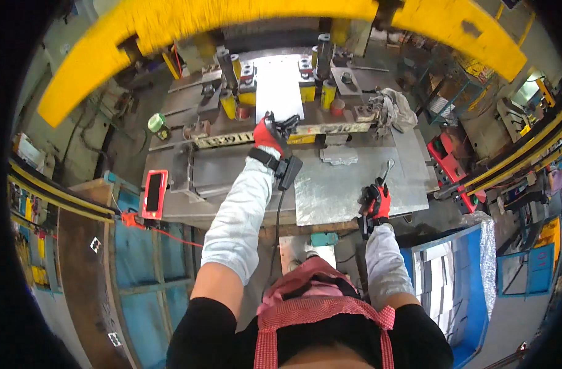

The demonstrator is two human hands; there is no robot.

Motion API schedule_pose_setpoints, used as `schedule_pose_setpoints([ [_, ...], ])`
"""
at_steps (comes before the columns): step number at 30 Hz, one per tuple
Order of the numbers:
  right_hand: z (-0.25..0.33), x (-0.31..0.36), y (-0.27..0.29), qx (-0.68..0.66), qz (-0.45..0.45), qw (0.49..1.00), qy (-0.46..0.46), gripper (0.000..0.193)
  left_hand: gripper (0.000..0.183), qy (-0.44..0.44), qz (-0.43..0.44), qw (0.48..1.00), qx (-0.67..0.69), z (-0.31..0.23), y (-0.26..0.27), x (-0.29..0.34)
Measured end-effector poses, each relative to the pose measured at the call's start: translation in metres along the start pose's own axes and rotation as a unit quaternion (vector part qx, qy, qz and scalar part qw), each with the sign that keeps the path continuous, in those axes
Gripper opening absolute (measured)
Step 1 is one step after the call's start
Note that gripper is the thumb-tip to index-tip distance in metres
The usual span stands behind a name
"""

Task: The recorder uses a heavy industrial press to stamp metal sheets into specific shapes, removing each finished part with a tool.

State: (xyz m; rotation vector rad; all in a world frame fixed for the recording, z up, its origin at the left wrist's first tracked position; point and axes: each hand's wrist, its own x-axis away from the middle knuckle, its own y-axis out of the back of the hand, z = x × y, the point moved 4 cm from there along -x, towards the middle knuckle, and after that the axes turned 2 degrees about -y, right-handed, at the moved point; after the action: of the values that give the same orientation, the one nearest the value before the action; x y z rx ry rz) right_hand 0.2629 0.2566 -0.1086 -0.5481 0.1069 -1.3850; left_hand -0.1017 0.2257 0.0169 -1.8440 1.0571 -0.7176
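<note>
A bright metal sheet point(280, 86) lies lengthwise in the press die, between the two sets of posts and blocks. My left hand point(273, 133), in a red and black glove, is at the sheet's near edge, with its fingers closed on that edge. Lower right, my right hand point(375, 200), gloved the same way, is closed round a thin metal tool with a rounded end point(389, 165), which points away from me. Beneath the tool lies a wide grey metal plate point(330, 194) on the near part of the table. Glove and fingers hide the tool's lower part.
A yellow press frame point(244, 11) arches across the top. Crumpled grey cloth point(395, 109) lies on the die's right end. At the left are a red-framed device point(154, 194) and a green-lidded jar point(158, 125). A blue bin point(481, 270) of metal pieces stands lower right.
</note>
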Motion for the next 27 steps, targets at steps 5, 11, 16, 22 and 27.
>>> schedule_pose_setpoints([
  [5, -0.007, -0.012, 0.023, -0.001, 0.0, 1.0, 0.001, 0.029, 0.045, -0.014, -0.027, 0.998, -0.057, 0.011, -0.022, 0.006],
  [11, 0.044, 0.022, -0.064, 0.057, 0.159, 0.986, 0.018, 0.051, 0.045, -0.009, -0.024, 1.0, -0.002, 0.003, -0.014, 0.008],
  [16, 0.135, 0.006, -0.239, 0.182, 0.357, 0.914, 0.068, 0.038, 0.05, 0.052, -0.085, 0.992, 0.08, 0.01, 0.009, 0.003],
  [22, 0.122, -0.113, -0.341, 0.267, 0.472, 0.835, 0.091, 0.014, 0.044, 0.037, -0.112, 0.993, 0.014, 0.013, 0.007, -0.004],
  [27, 0.127, -0.085, -0.289, 0.29, 0.471, 0.758, 0.345, 0.021, 0.044, 0.048, -0.086, 0.995, 0.024, 0.008, 0.006, 0.01],
])
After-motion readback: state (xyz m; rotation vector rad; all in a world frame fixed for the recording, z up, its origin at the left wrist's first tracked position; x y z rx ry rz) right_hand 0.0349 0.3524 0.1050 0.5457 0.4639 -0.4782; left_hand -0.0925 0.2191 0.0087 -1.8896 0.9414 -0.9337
